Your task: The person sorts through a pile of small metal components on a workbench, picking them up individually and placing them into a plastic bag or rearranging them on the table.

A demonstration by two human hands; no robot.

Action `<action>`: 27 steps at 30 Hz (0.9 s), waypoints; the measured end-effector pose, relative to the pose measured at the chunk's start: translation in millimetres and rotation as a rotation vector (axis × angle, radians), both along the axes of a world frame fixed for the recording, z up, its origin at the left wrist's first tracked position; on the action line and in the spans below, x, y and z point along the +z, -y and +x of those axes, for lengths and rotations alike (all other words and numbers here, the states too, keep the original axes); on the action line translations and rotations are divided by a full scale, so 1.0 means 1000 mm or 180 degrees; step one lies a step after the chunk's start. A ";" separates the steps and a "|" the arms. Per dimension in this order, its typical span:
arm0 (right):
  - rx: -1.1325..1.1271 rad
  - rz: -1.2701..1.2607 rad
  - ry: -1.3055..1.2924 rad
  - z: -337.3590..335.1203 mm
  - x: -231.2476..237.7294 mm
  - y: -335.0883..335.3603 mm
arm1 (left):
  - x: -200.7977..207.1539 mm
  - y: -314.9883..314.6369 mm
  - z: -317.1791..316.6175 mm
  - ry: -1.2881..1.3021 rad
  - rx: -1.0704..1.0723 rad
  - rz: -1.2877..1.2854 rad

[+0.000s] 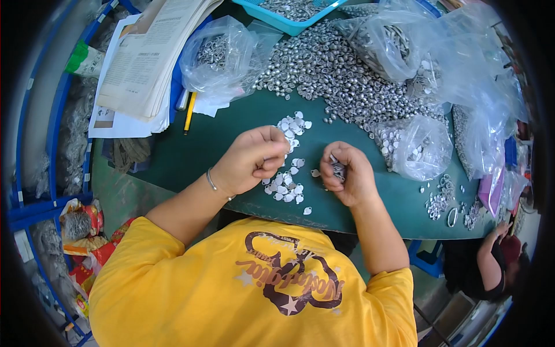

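Over the green table, my left hand (254, 161) is closed with its fingertips pinched together; what sits between them, if anything, is too small to name. My right hand (354, 176) curls round several small silver metal pieces (339, 169). Between the two hands lies a loose pile of flat, light silver tags (284, 186), each with a small loop. More of these tags (293, 126) spread beyond my left fingertips. One single tag (315, 173) lies beside my right fingers, and another (307, 211) is close to the table's near edge.
A large heap of small domed metal parts (347, 72) covers the far side. Clear bags of metal parts (425, 153) stand at right, another (219, 49) at far left. A turquoise basket (295, 26), papers (141, 63) and a yellow pen (189, 113) lie around. A person (483, 260) sits at right.
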State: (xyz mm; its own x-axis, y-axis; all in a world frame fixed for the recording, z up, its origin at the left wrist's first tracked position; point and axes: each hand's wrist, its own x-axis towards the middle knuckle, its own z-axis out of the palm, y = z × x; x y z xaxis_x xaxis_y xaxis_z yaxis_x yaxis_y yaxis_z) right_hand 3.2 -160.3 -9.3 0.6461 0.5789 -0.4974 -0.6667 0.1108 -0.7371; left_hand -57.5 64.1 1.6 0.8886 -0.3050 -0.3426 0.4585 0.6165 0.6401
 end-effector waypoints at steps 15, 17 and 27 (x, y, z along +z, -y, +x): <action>-0.0946 0.1530 -0.1338 -0.019 -0.002 -0.038 | 0.016 0.070 0.021 0.1609 0.0598 0.0673; -0.1179 0.1413 -0.1521 -0.018 0.003 -0.037 | 0.019 0.076 0.026 0.1675 0.0696 0.0442; -0.1723 0.1917 -0.0547 -0.009 0.032 0.007 | 0.019 0.063 0.025 0.1801 0.1211 0.1535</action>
